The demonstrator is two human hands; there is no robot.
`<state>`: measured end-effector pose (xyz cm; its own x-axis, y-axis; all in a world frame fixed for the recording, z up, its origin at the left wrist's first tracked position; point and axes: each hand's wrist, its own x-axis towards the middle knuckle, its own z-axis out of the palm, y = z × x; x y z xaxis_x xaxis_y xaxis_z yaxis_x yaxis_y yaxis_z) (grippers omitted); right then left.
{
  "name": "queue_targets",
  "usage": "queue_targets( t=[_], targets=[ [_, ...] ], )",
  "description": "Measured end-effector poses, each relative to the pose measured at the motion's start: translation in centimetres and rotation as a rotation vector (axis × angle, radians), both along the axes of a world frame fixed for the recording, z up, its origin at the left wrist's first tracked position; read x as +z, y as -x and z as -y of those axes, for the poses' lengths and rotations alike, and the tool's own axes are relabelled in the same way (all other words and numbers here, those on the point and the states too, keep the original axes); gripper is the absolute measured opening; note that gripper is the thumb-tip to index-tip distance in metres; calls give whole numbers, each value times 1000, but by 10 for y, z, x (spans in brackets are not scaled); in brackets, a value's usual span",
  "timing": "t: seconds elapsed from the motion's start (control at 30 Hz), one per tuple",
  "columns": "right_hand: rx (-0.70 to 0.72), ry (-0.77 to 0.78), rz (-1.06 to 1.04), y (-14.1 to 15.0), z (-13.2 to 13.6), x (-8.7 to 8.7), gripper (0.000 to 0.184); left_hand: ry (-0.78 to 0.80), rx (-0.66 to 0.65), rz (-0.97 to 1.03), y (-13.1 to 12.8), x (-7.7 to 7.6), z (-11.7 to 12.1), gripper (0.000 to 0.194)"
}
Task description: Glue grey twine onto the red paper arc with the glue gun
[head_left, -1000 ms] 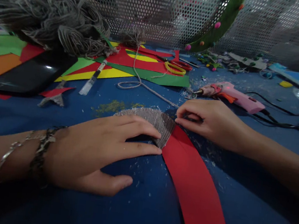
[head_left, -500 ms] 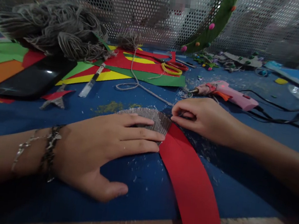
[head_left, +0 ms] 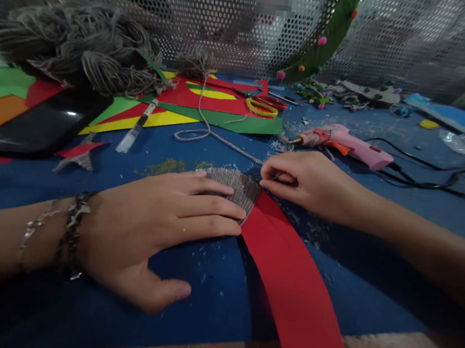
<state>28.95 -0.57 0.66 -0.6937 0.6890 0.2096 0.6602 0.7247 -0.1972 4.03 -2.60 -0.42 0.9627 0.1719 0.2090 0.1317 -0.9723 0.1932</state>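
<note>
A curved red paper strip [head_left: 296, 272] runs from the middle of the table over its front edge. Its far end is covered by closely laid grey yarn [head_left: 237, 188]. Flat on this yarn-covered part lies my left hand [head_left: 158, 227], fingers stretched and thumb apart, hiding some of it. My right hand [head_left: 299, 182] is closed in a pinch on a yarn strand [head_left: 236, 145] just beyond the strip's edge. That strand loops back across the table toward a small grey yarn bundle [head_left: 195, 62].
A pink hot glue gun [head_left: 350, 143] with a black cable lies beyond my right hand. Behind are scissors [head_left: 261, 107], coloured paper [head_left: 255, 124], a marker [head_left: 136, 126], a black phone [head_left: 44, 122] and a large grey yarn heap [head_left: 87, 49]. A perforated metal panel [head_left: 230, 21] stands at the back.
The view has shifted slightly, moving most things a little to the left. Both hands keep nearly the same pose on the strip and the yarn.
</note>
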Motion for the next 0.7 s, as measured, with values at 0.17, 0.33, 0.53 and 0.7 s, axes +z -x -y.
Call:
queue_targets(
  t=[0.17, 0.33, 0.53, 0.7],
  targets=[
    [-12, 4, -1, 0, 0, 0, 13, 1, 14, -4, 3, -1, 1, 55],
    [-17, 9, 12, 0, 0, 1, 13, 38, 61, -21, 6, -1, 1, 56],
    [-20, 13, 18, 0, 1, 1, 13, 10, 33, -47, 4, -2, 0, 64],
    [-21, 8, 7, 0, 2, 0, 14, 2, 53, -42, 4, -3, 1, 65]
  ],
)
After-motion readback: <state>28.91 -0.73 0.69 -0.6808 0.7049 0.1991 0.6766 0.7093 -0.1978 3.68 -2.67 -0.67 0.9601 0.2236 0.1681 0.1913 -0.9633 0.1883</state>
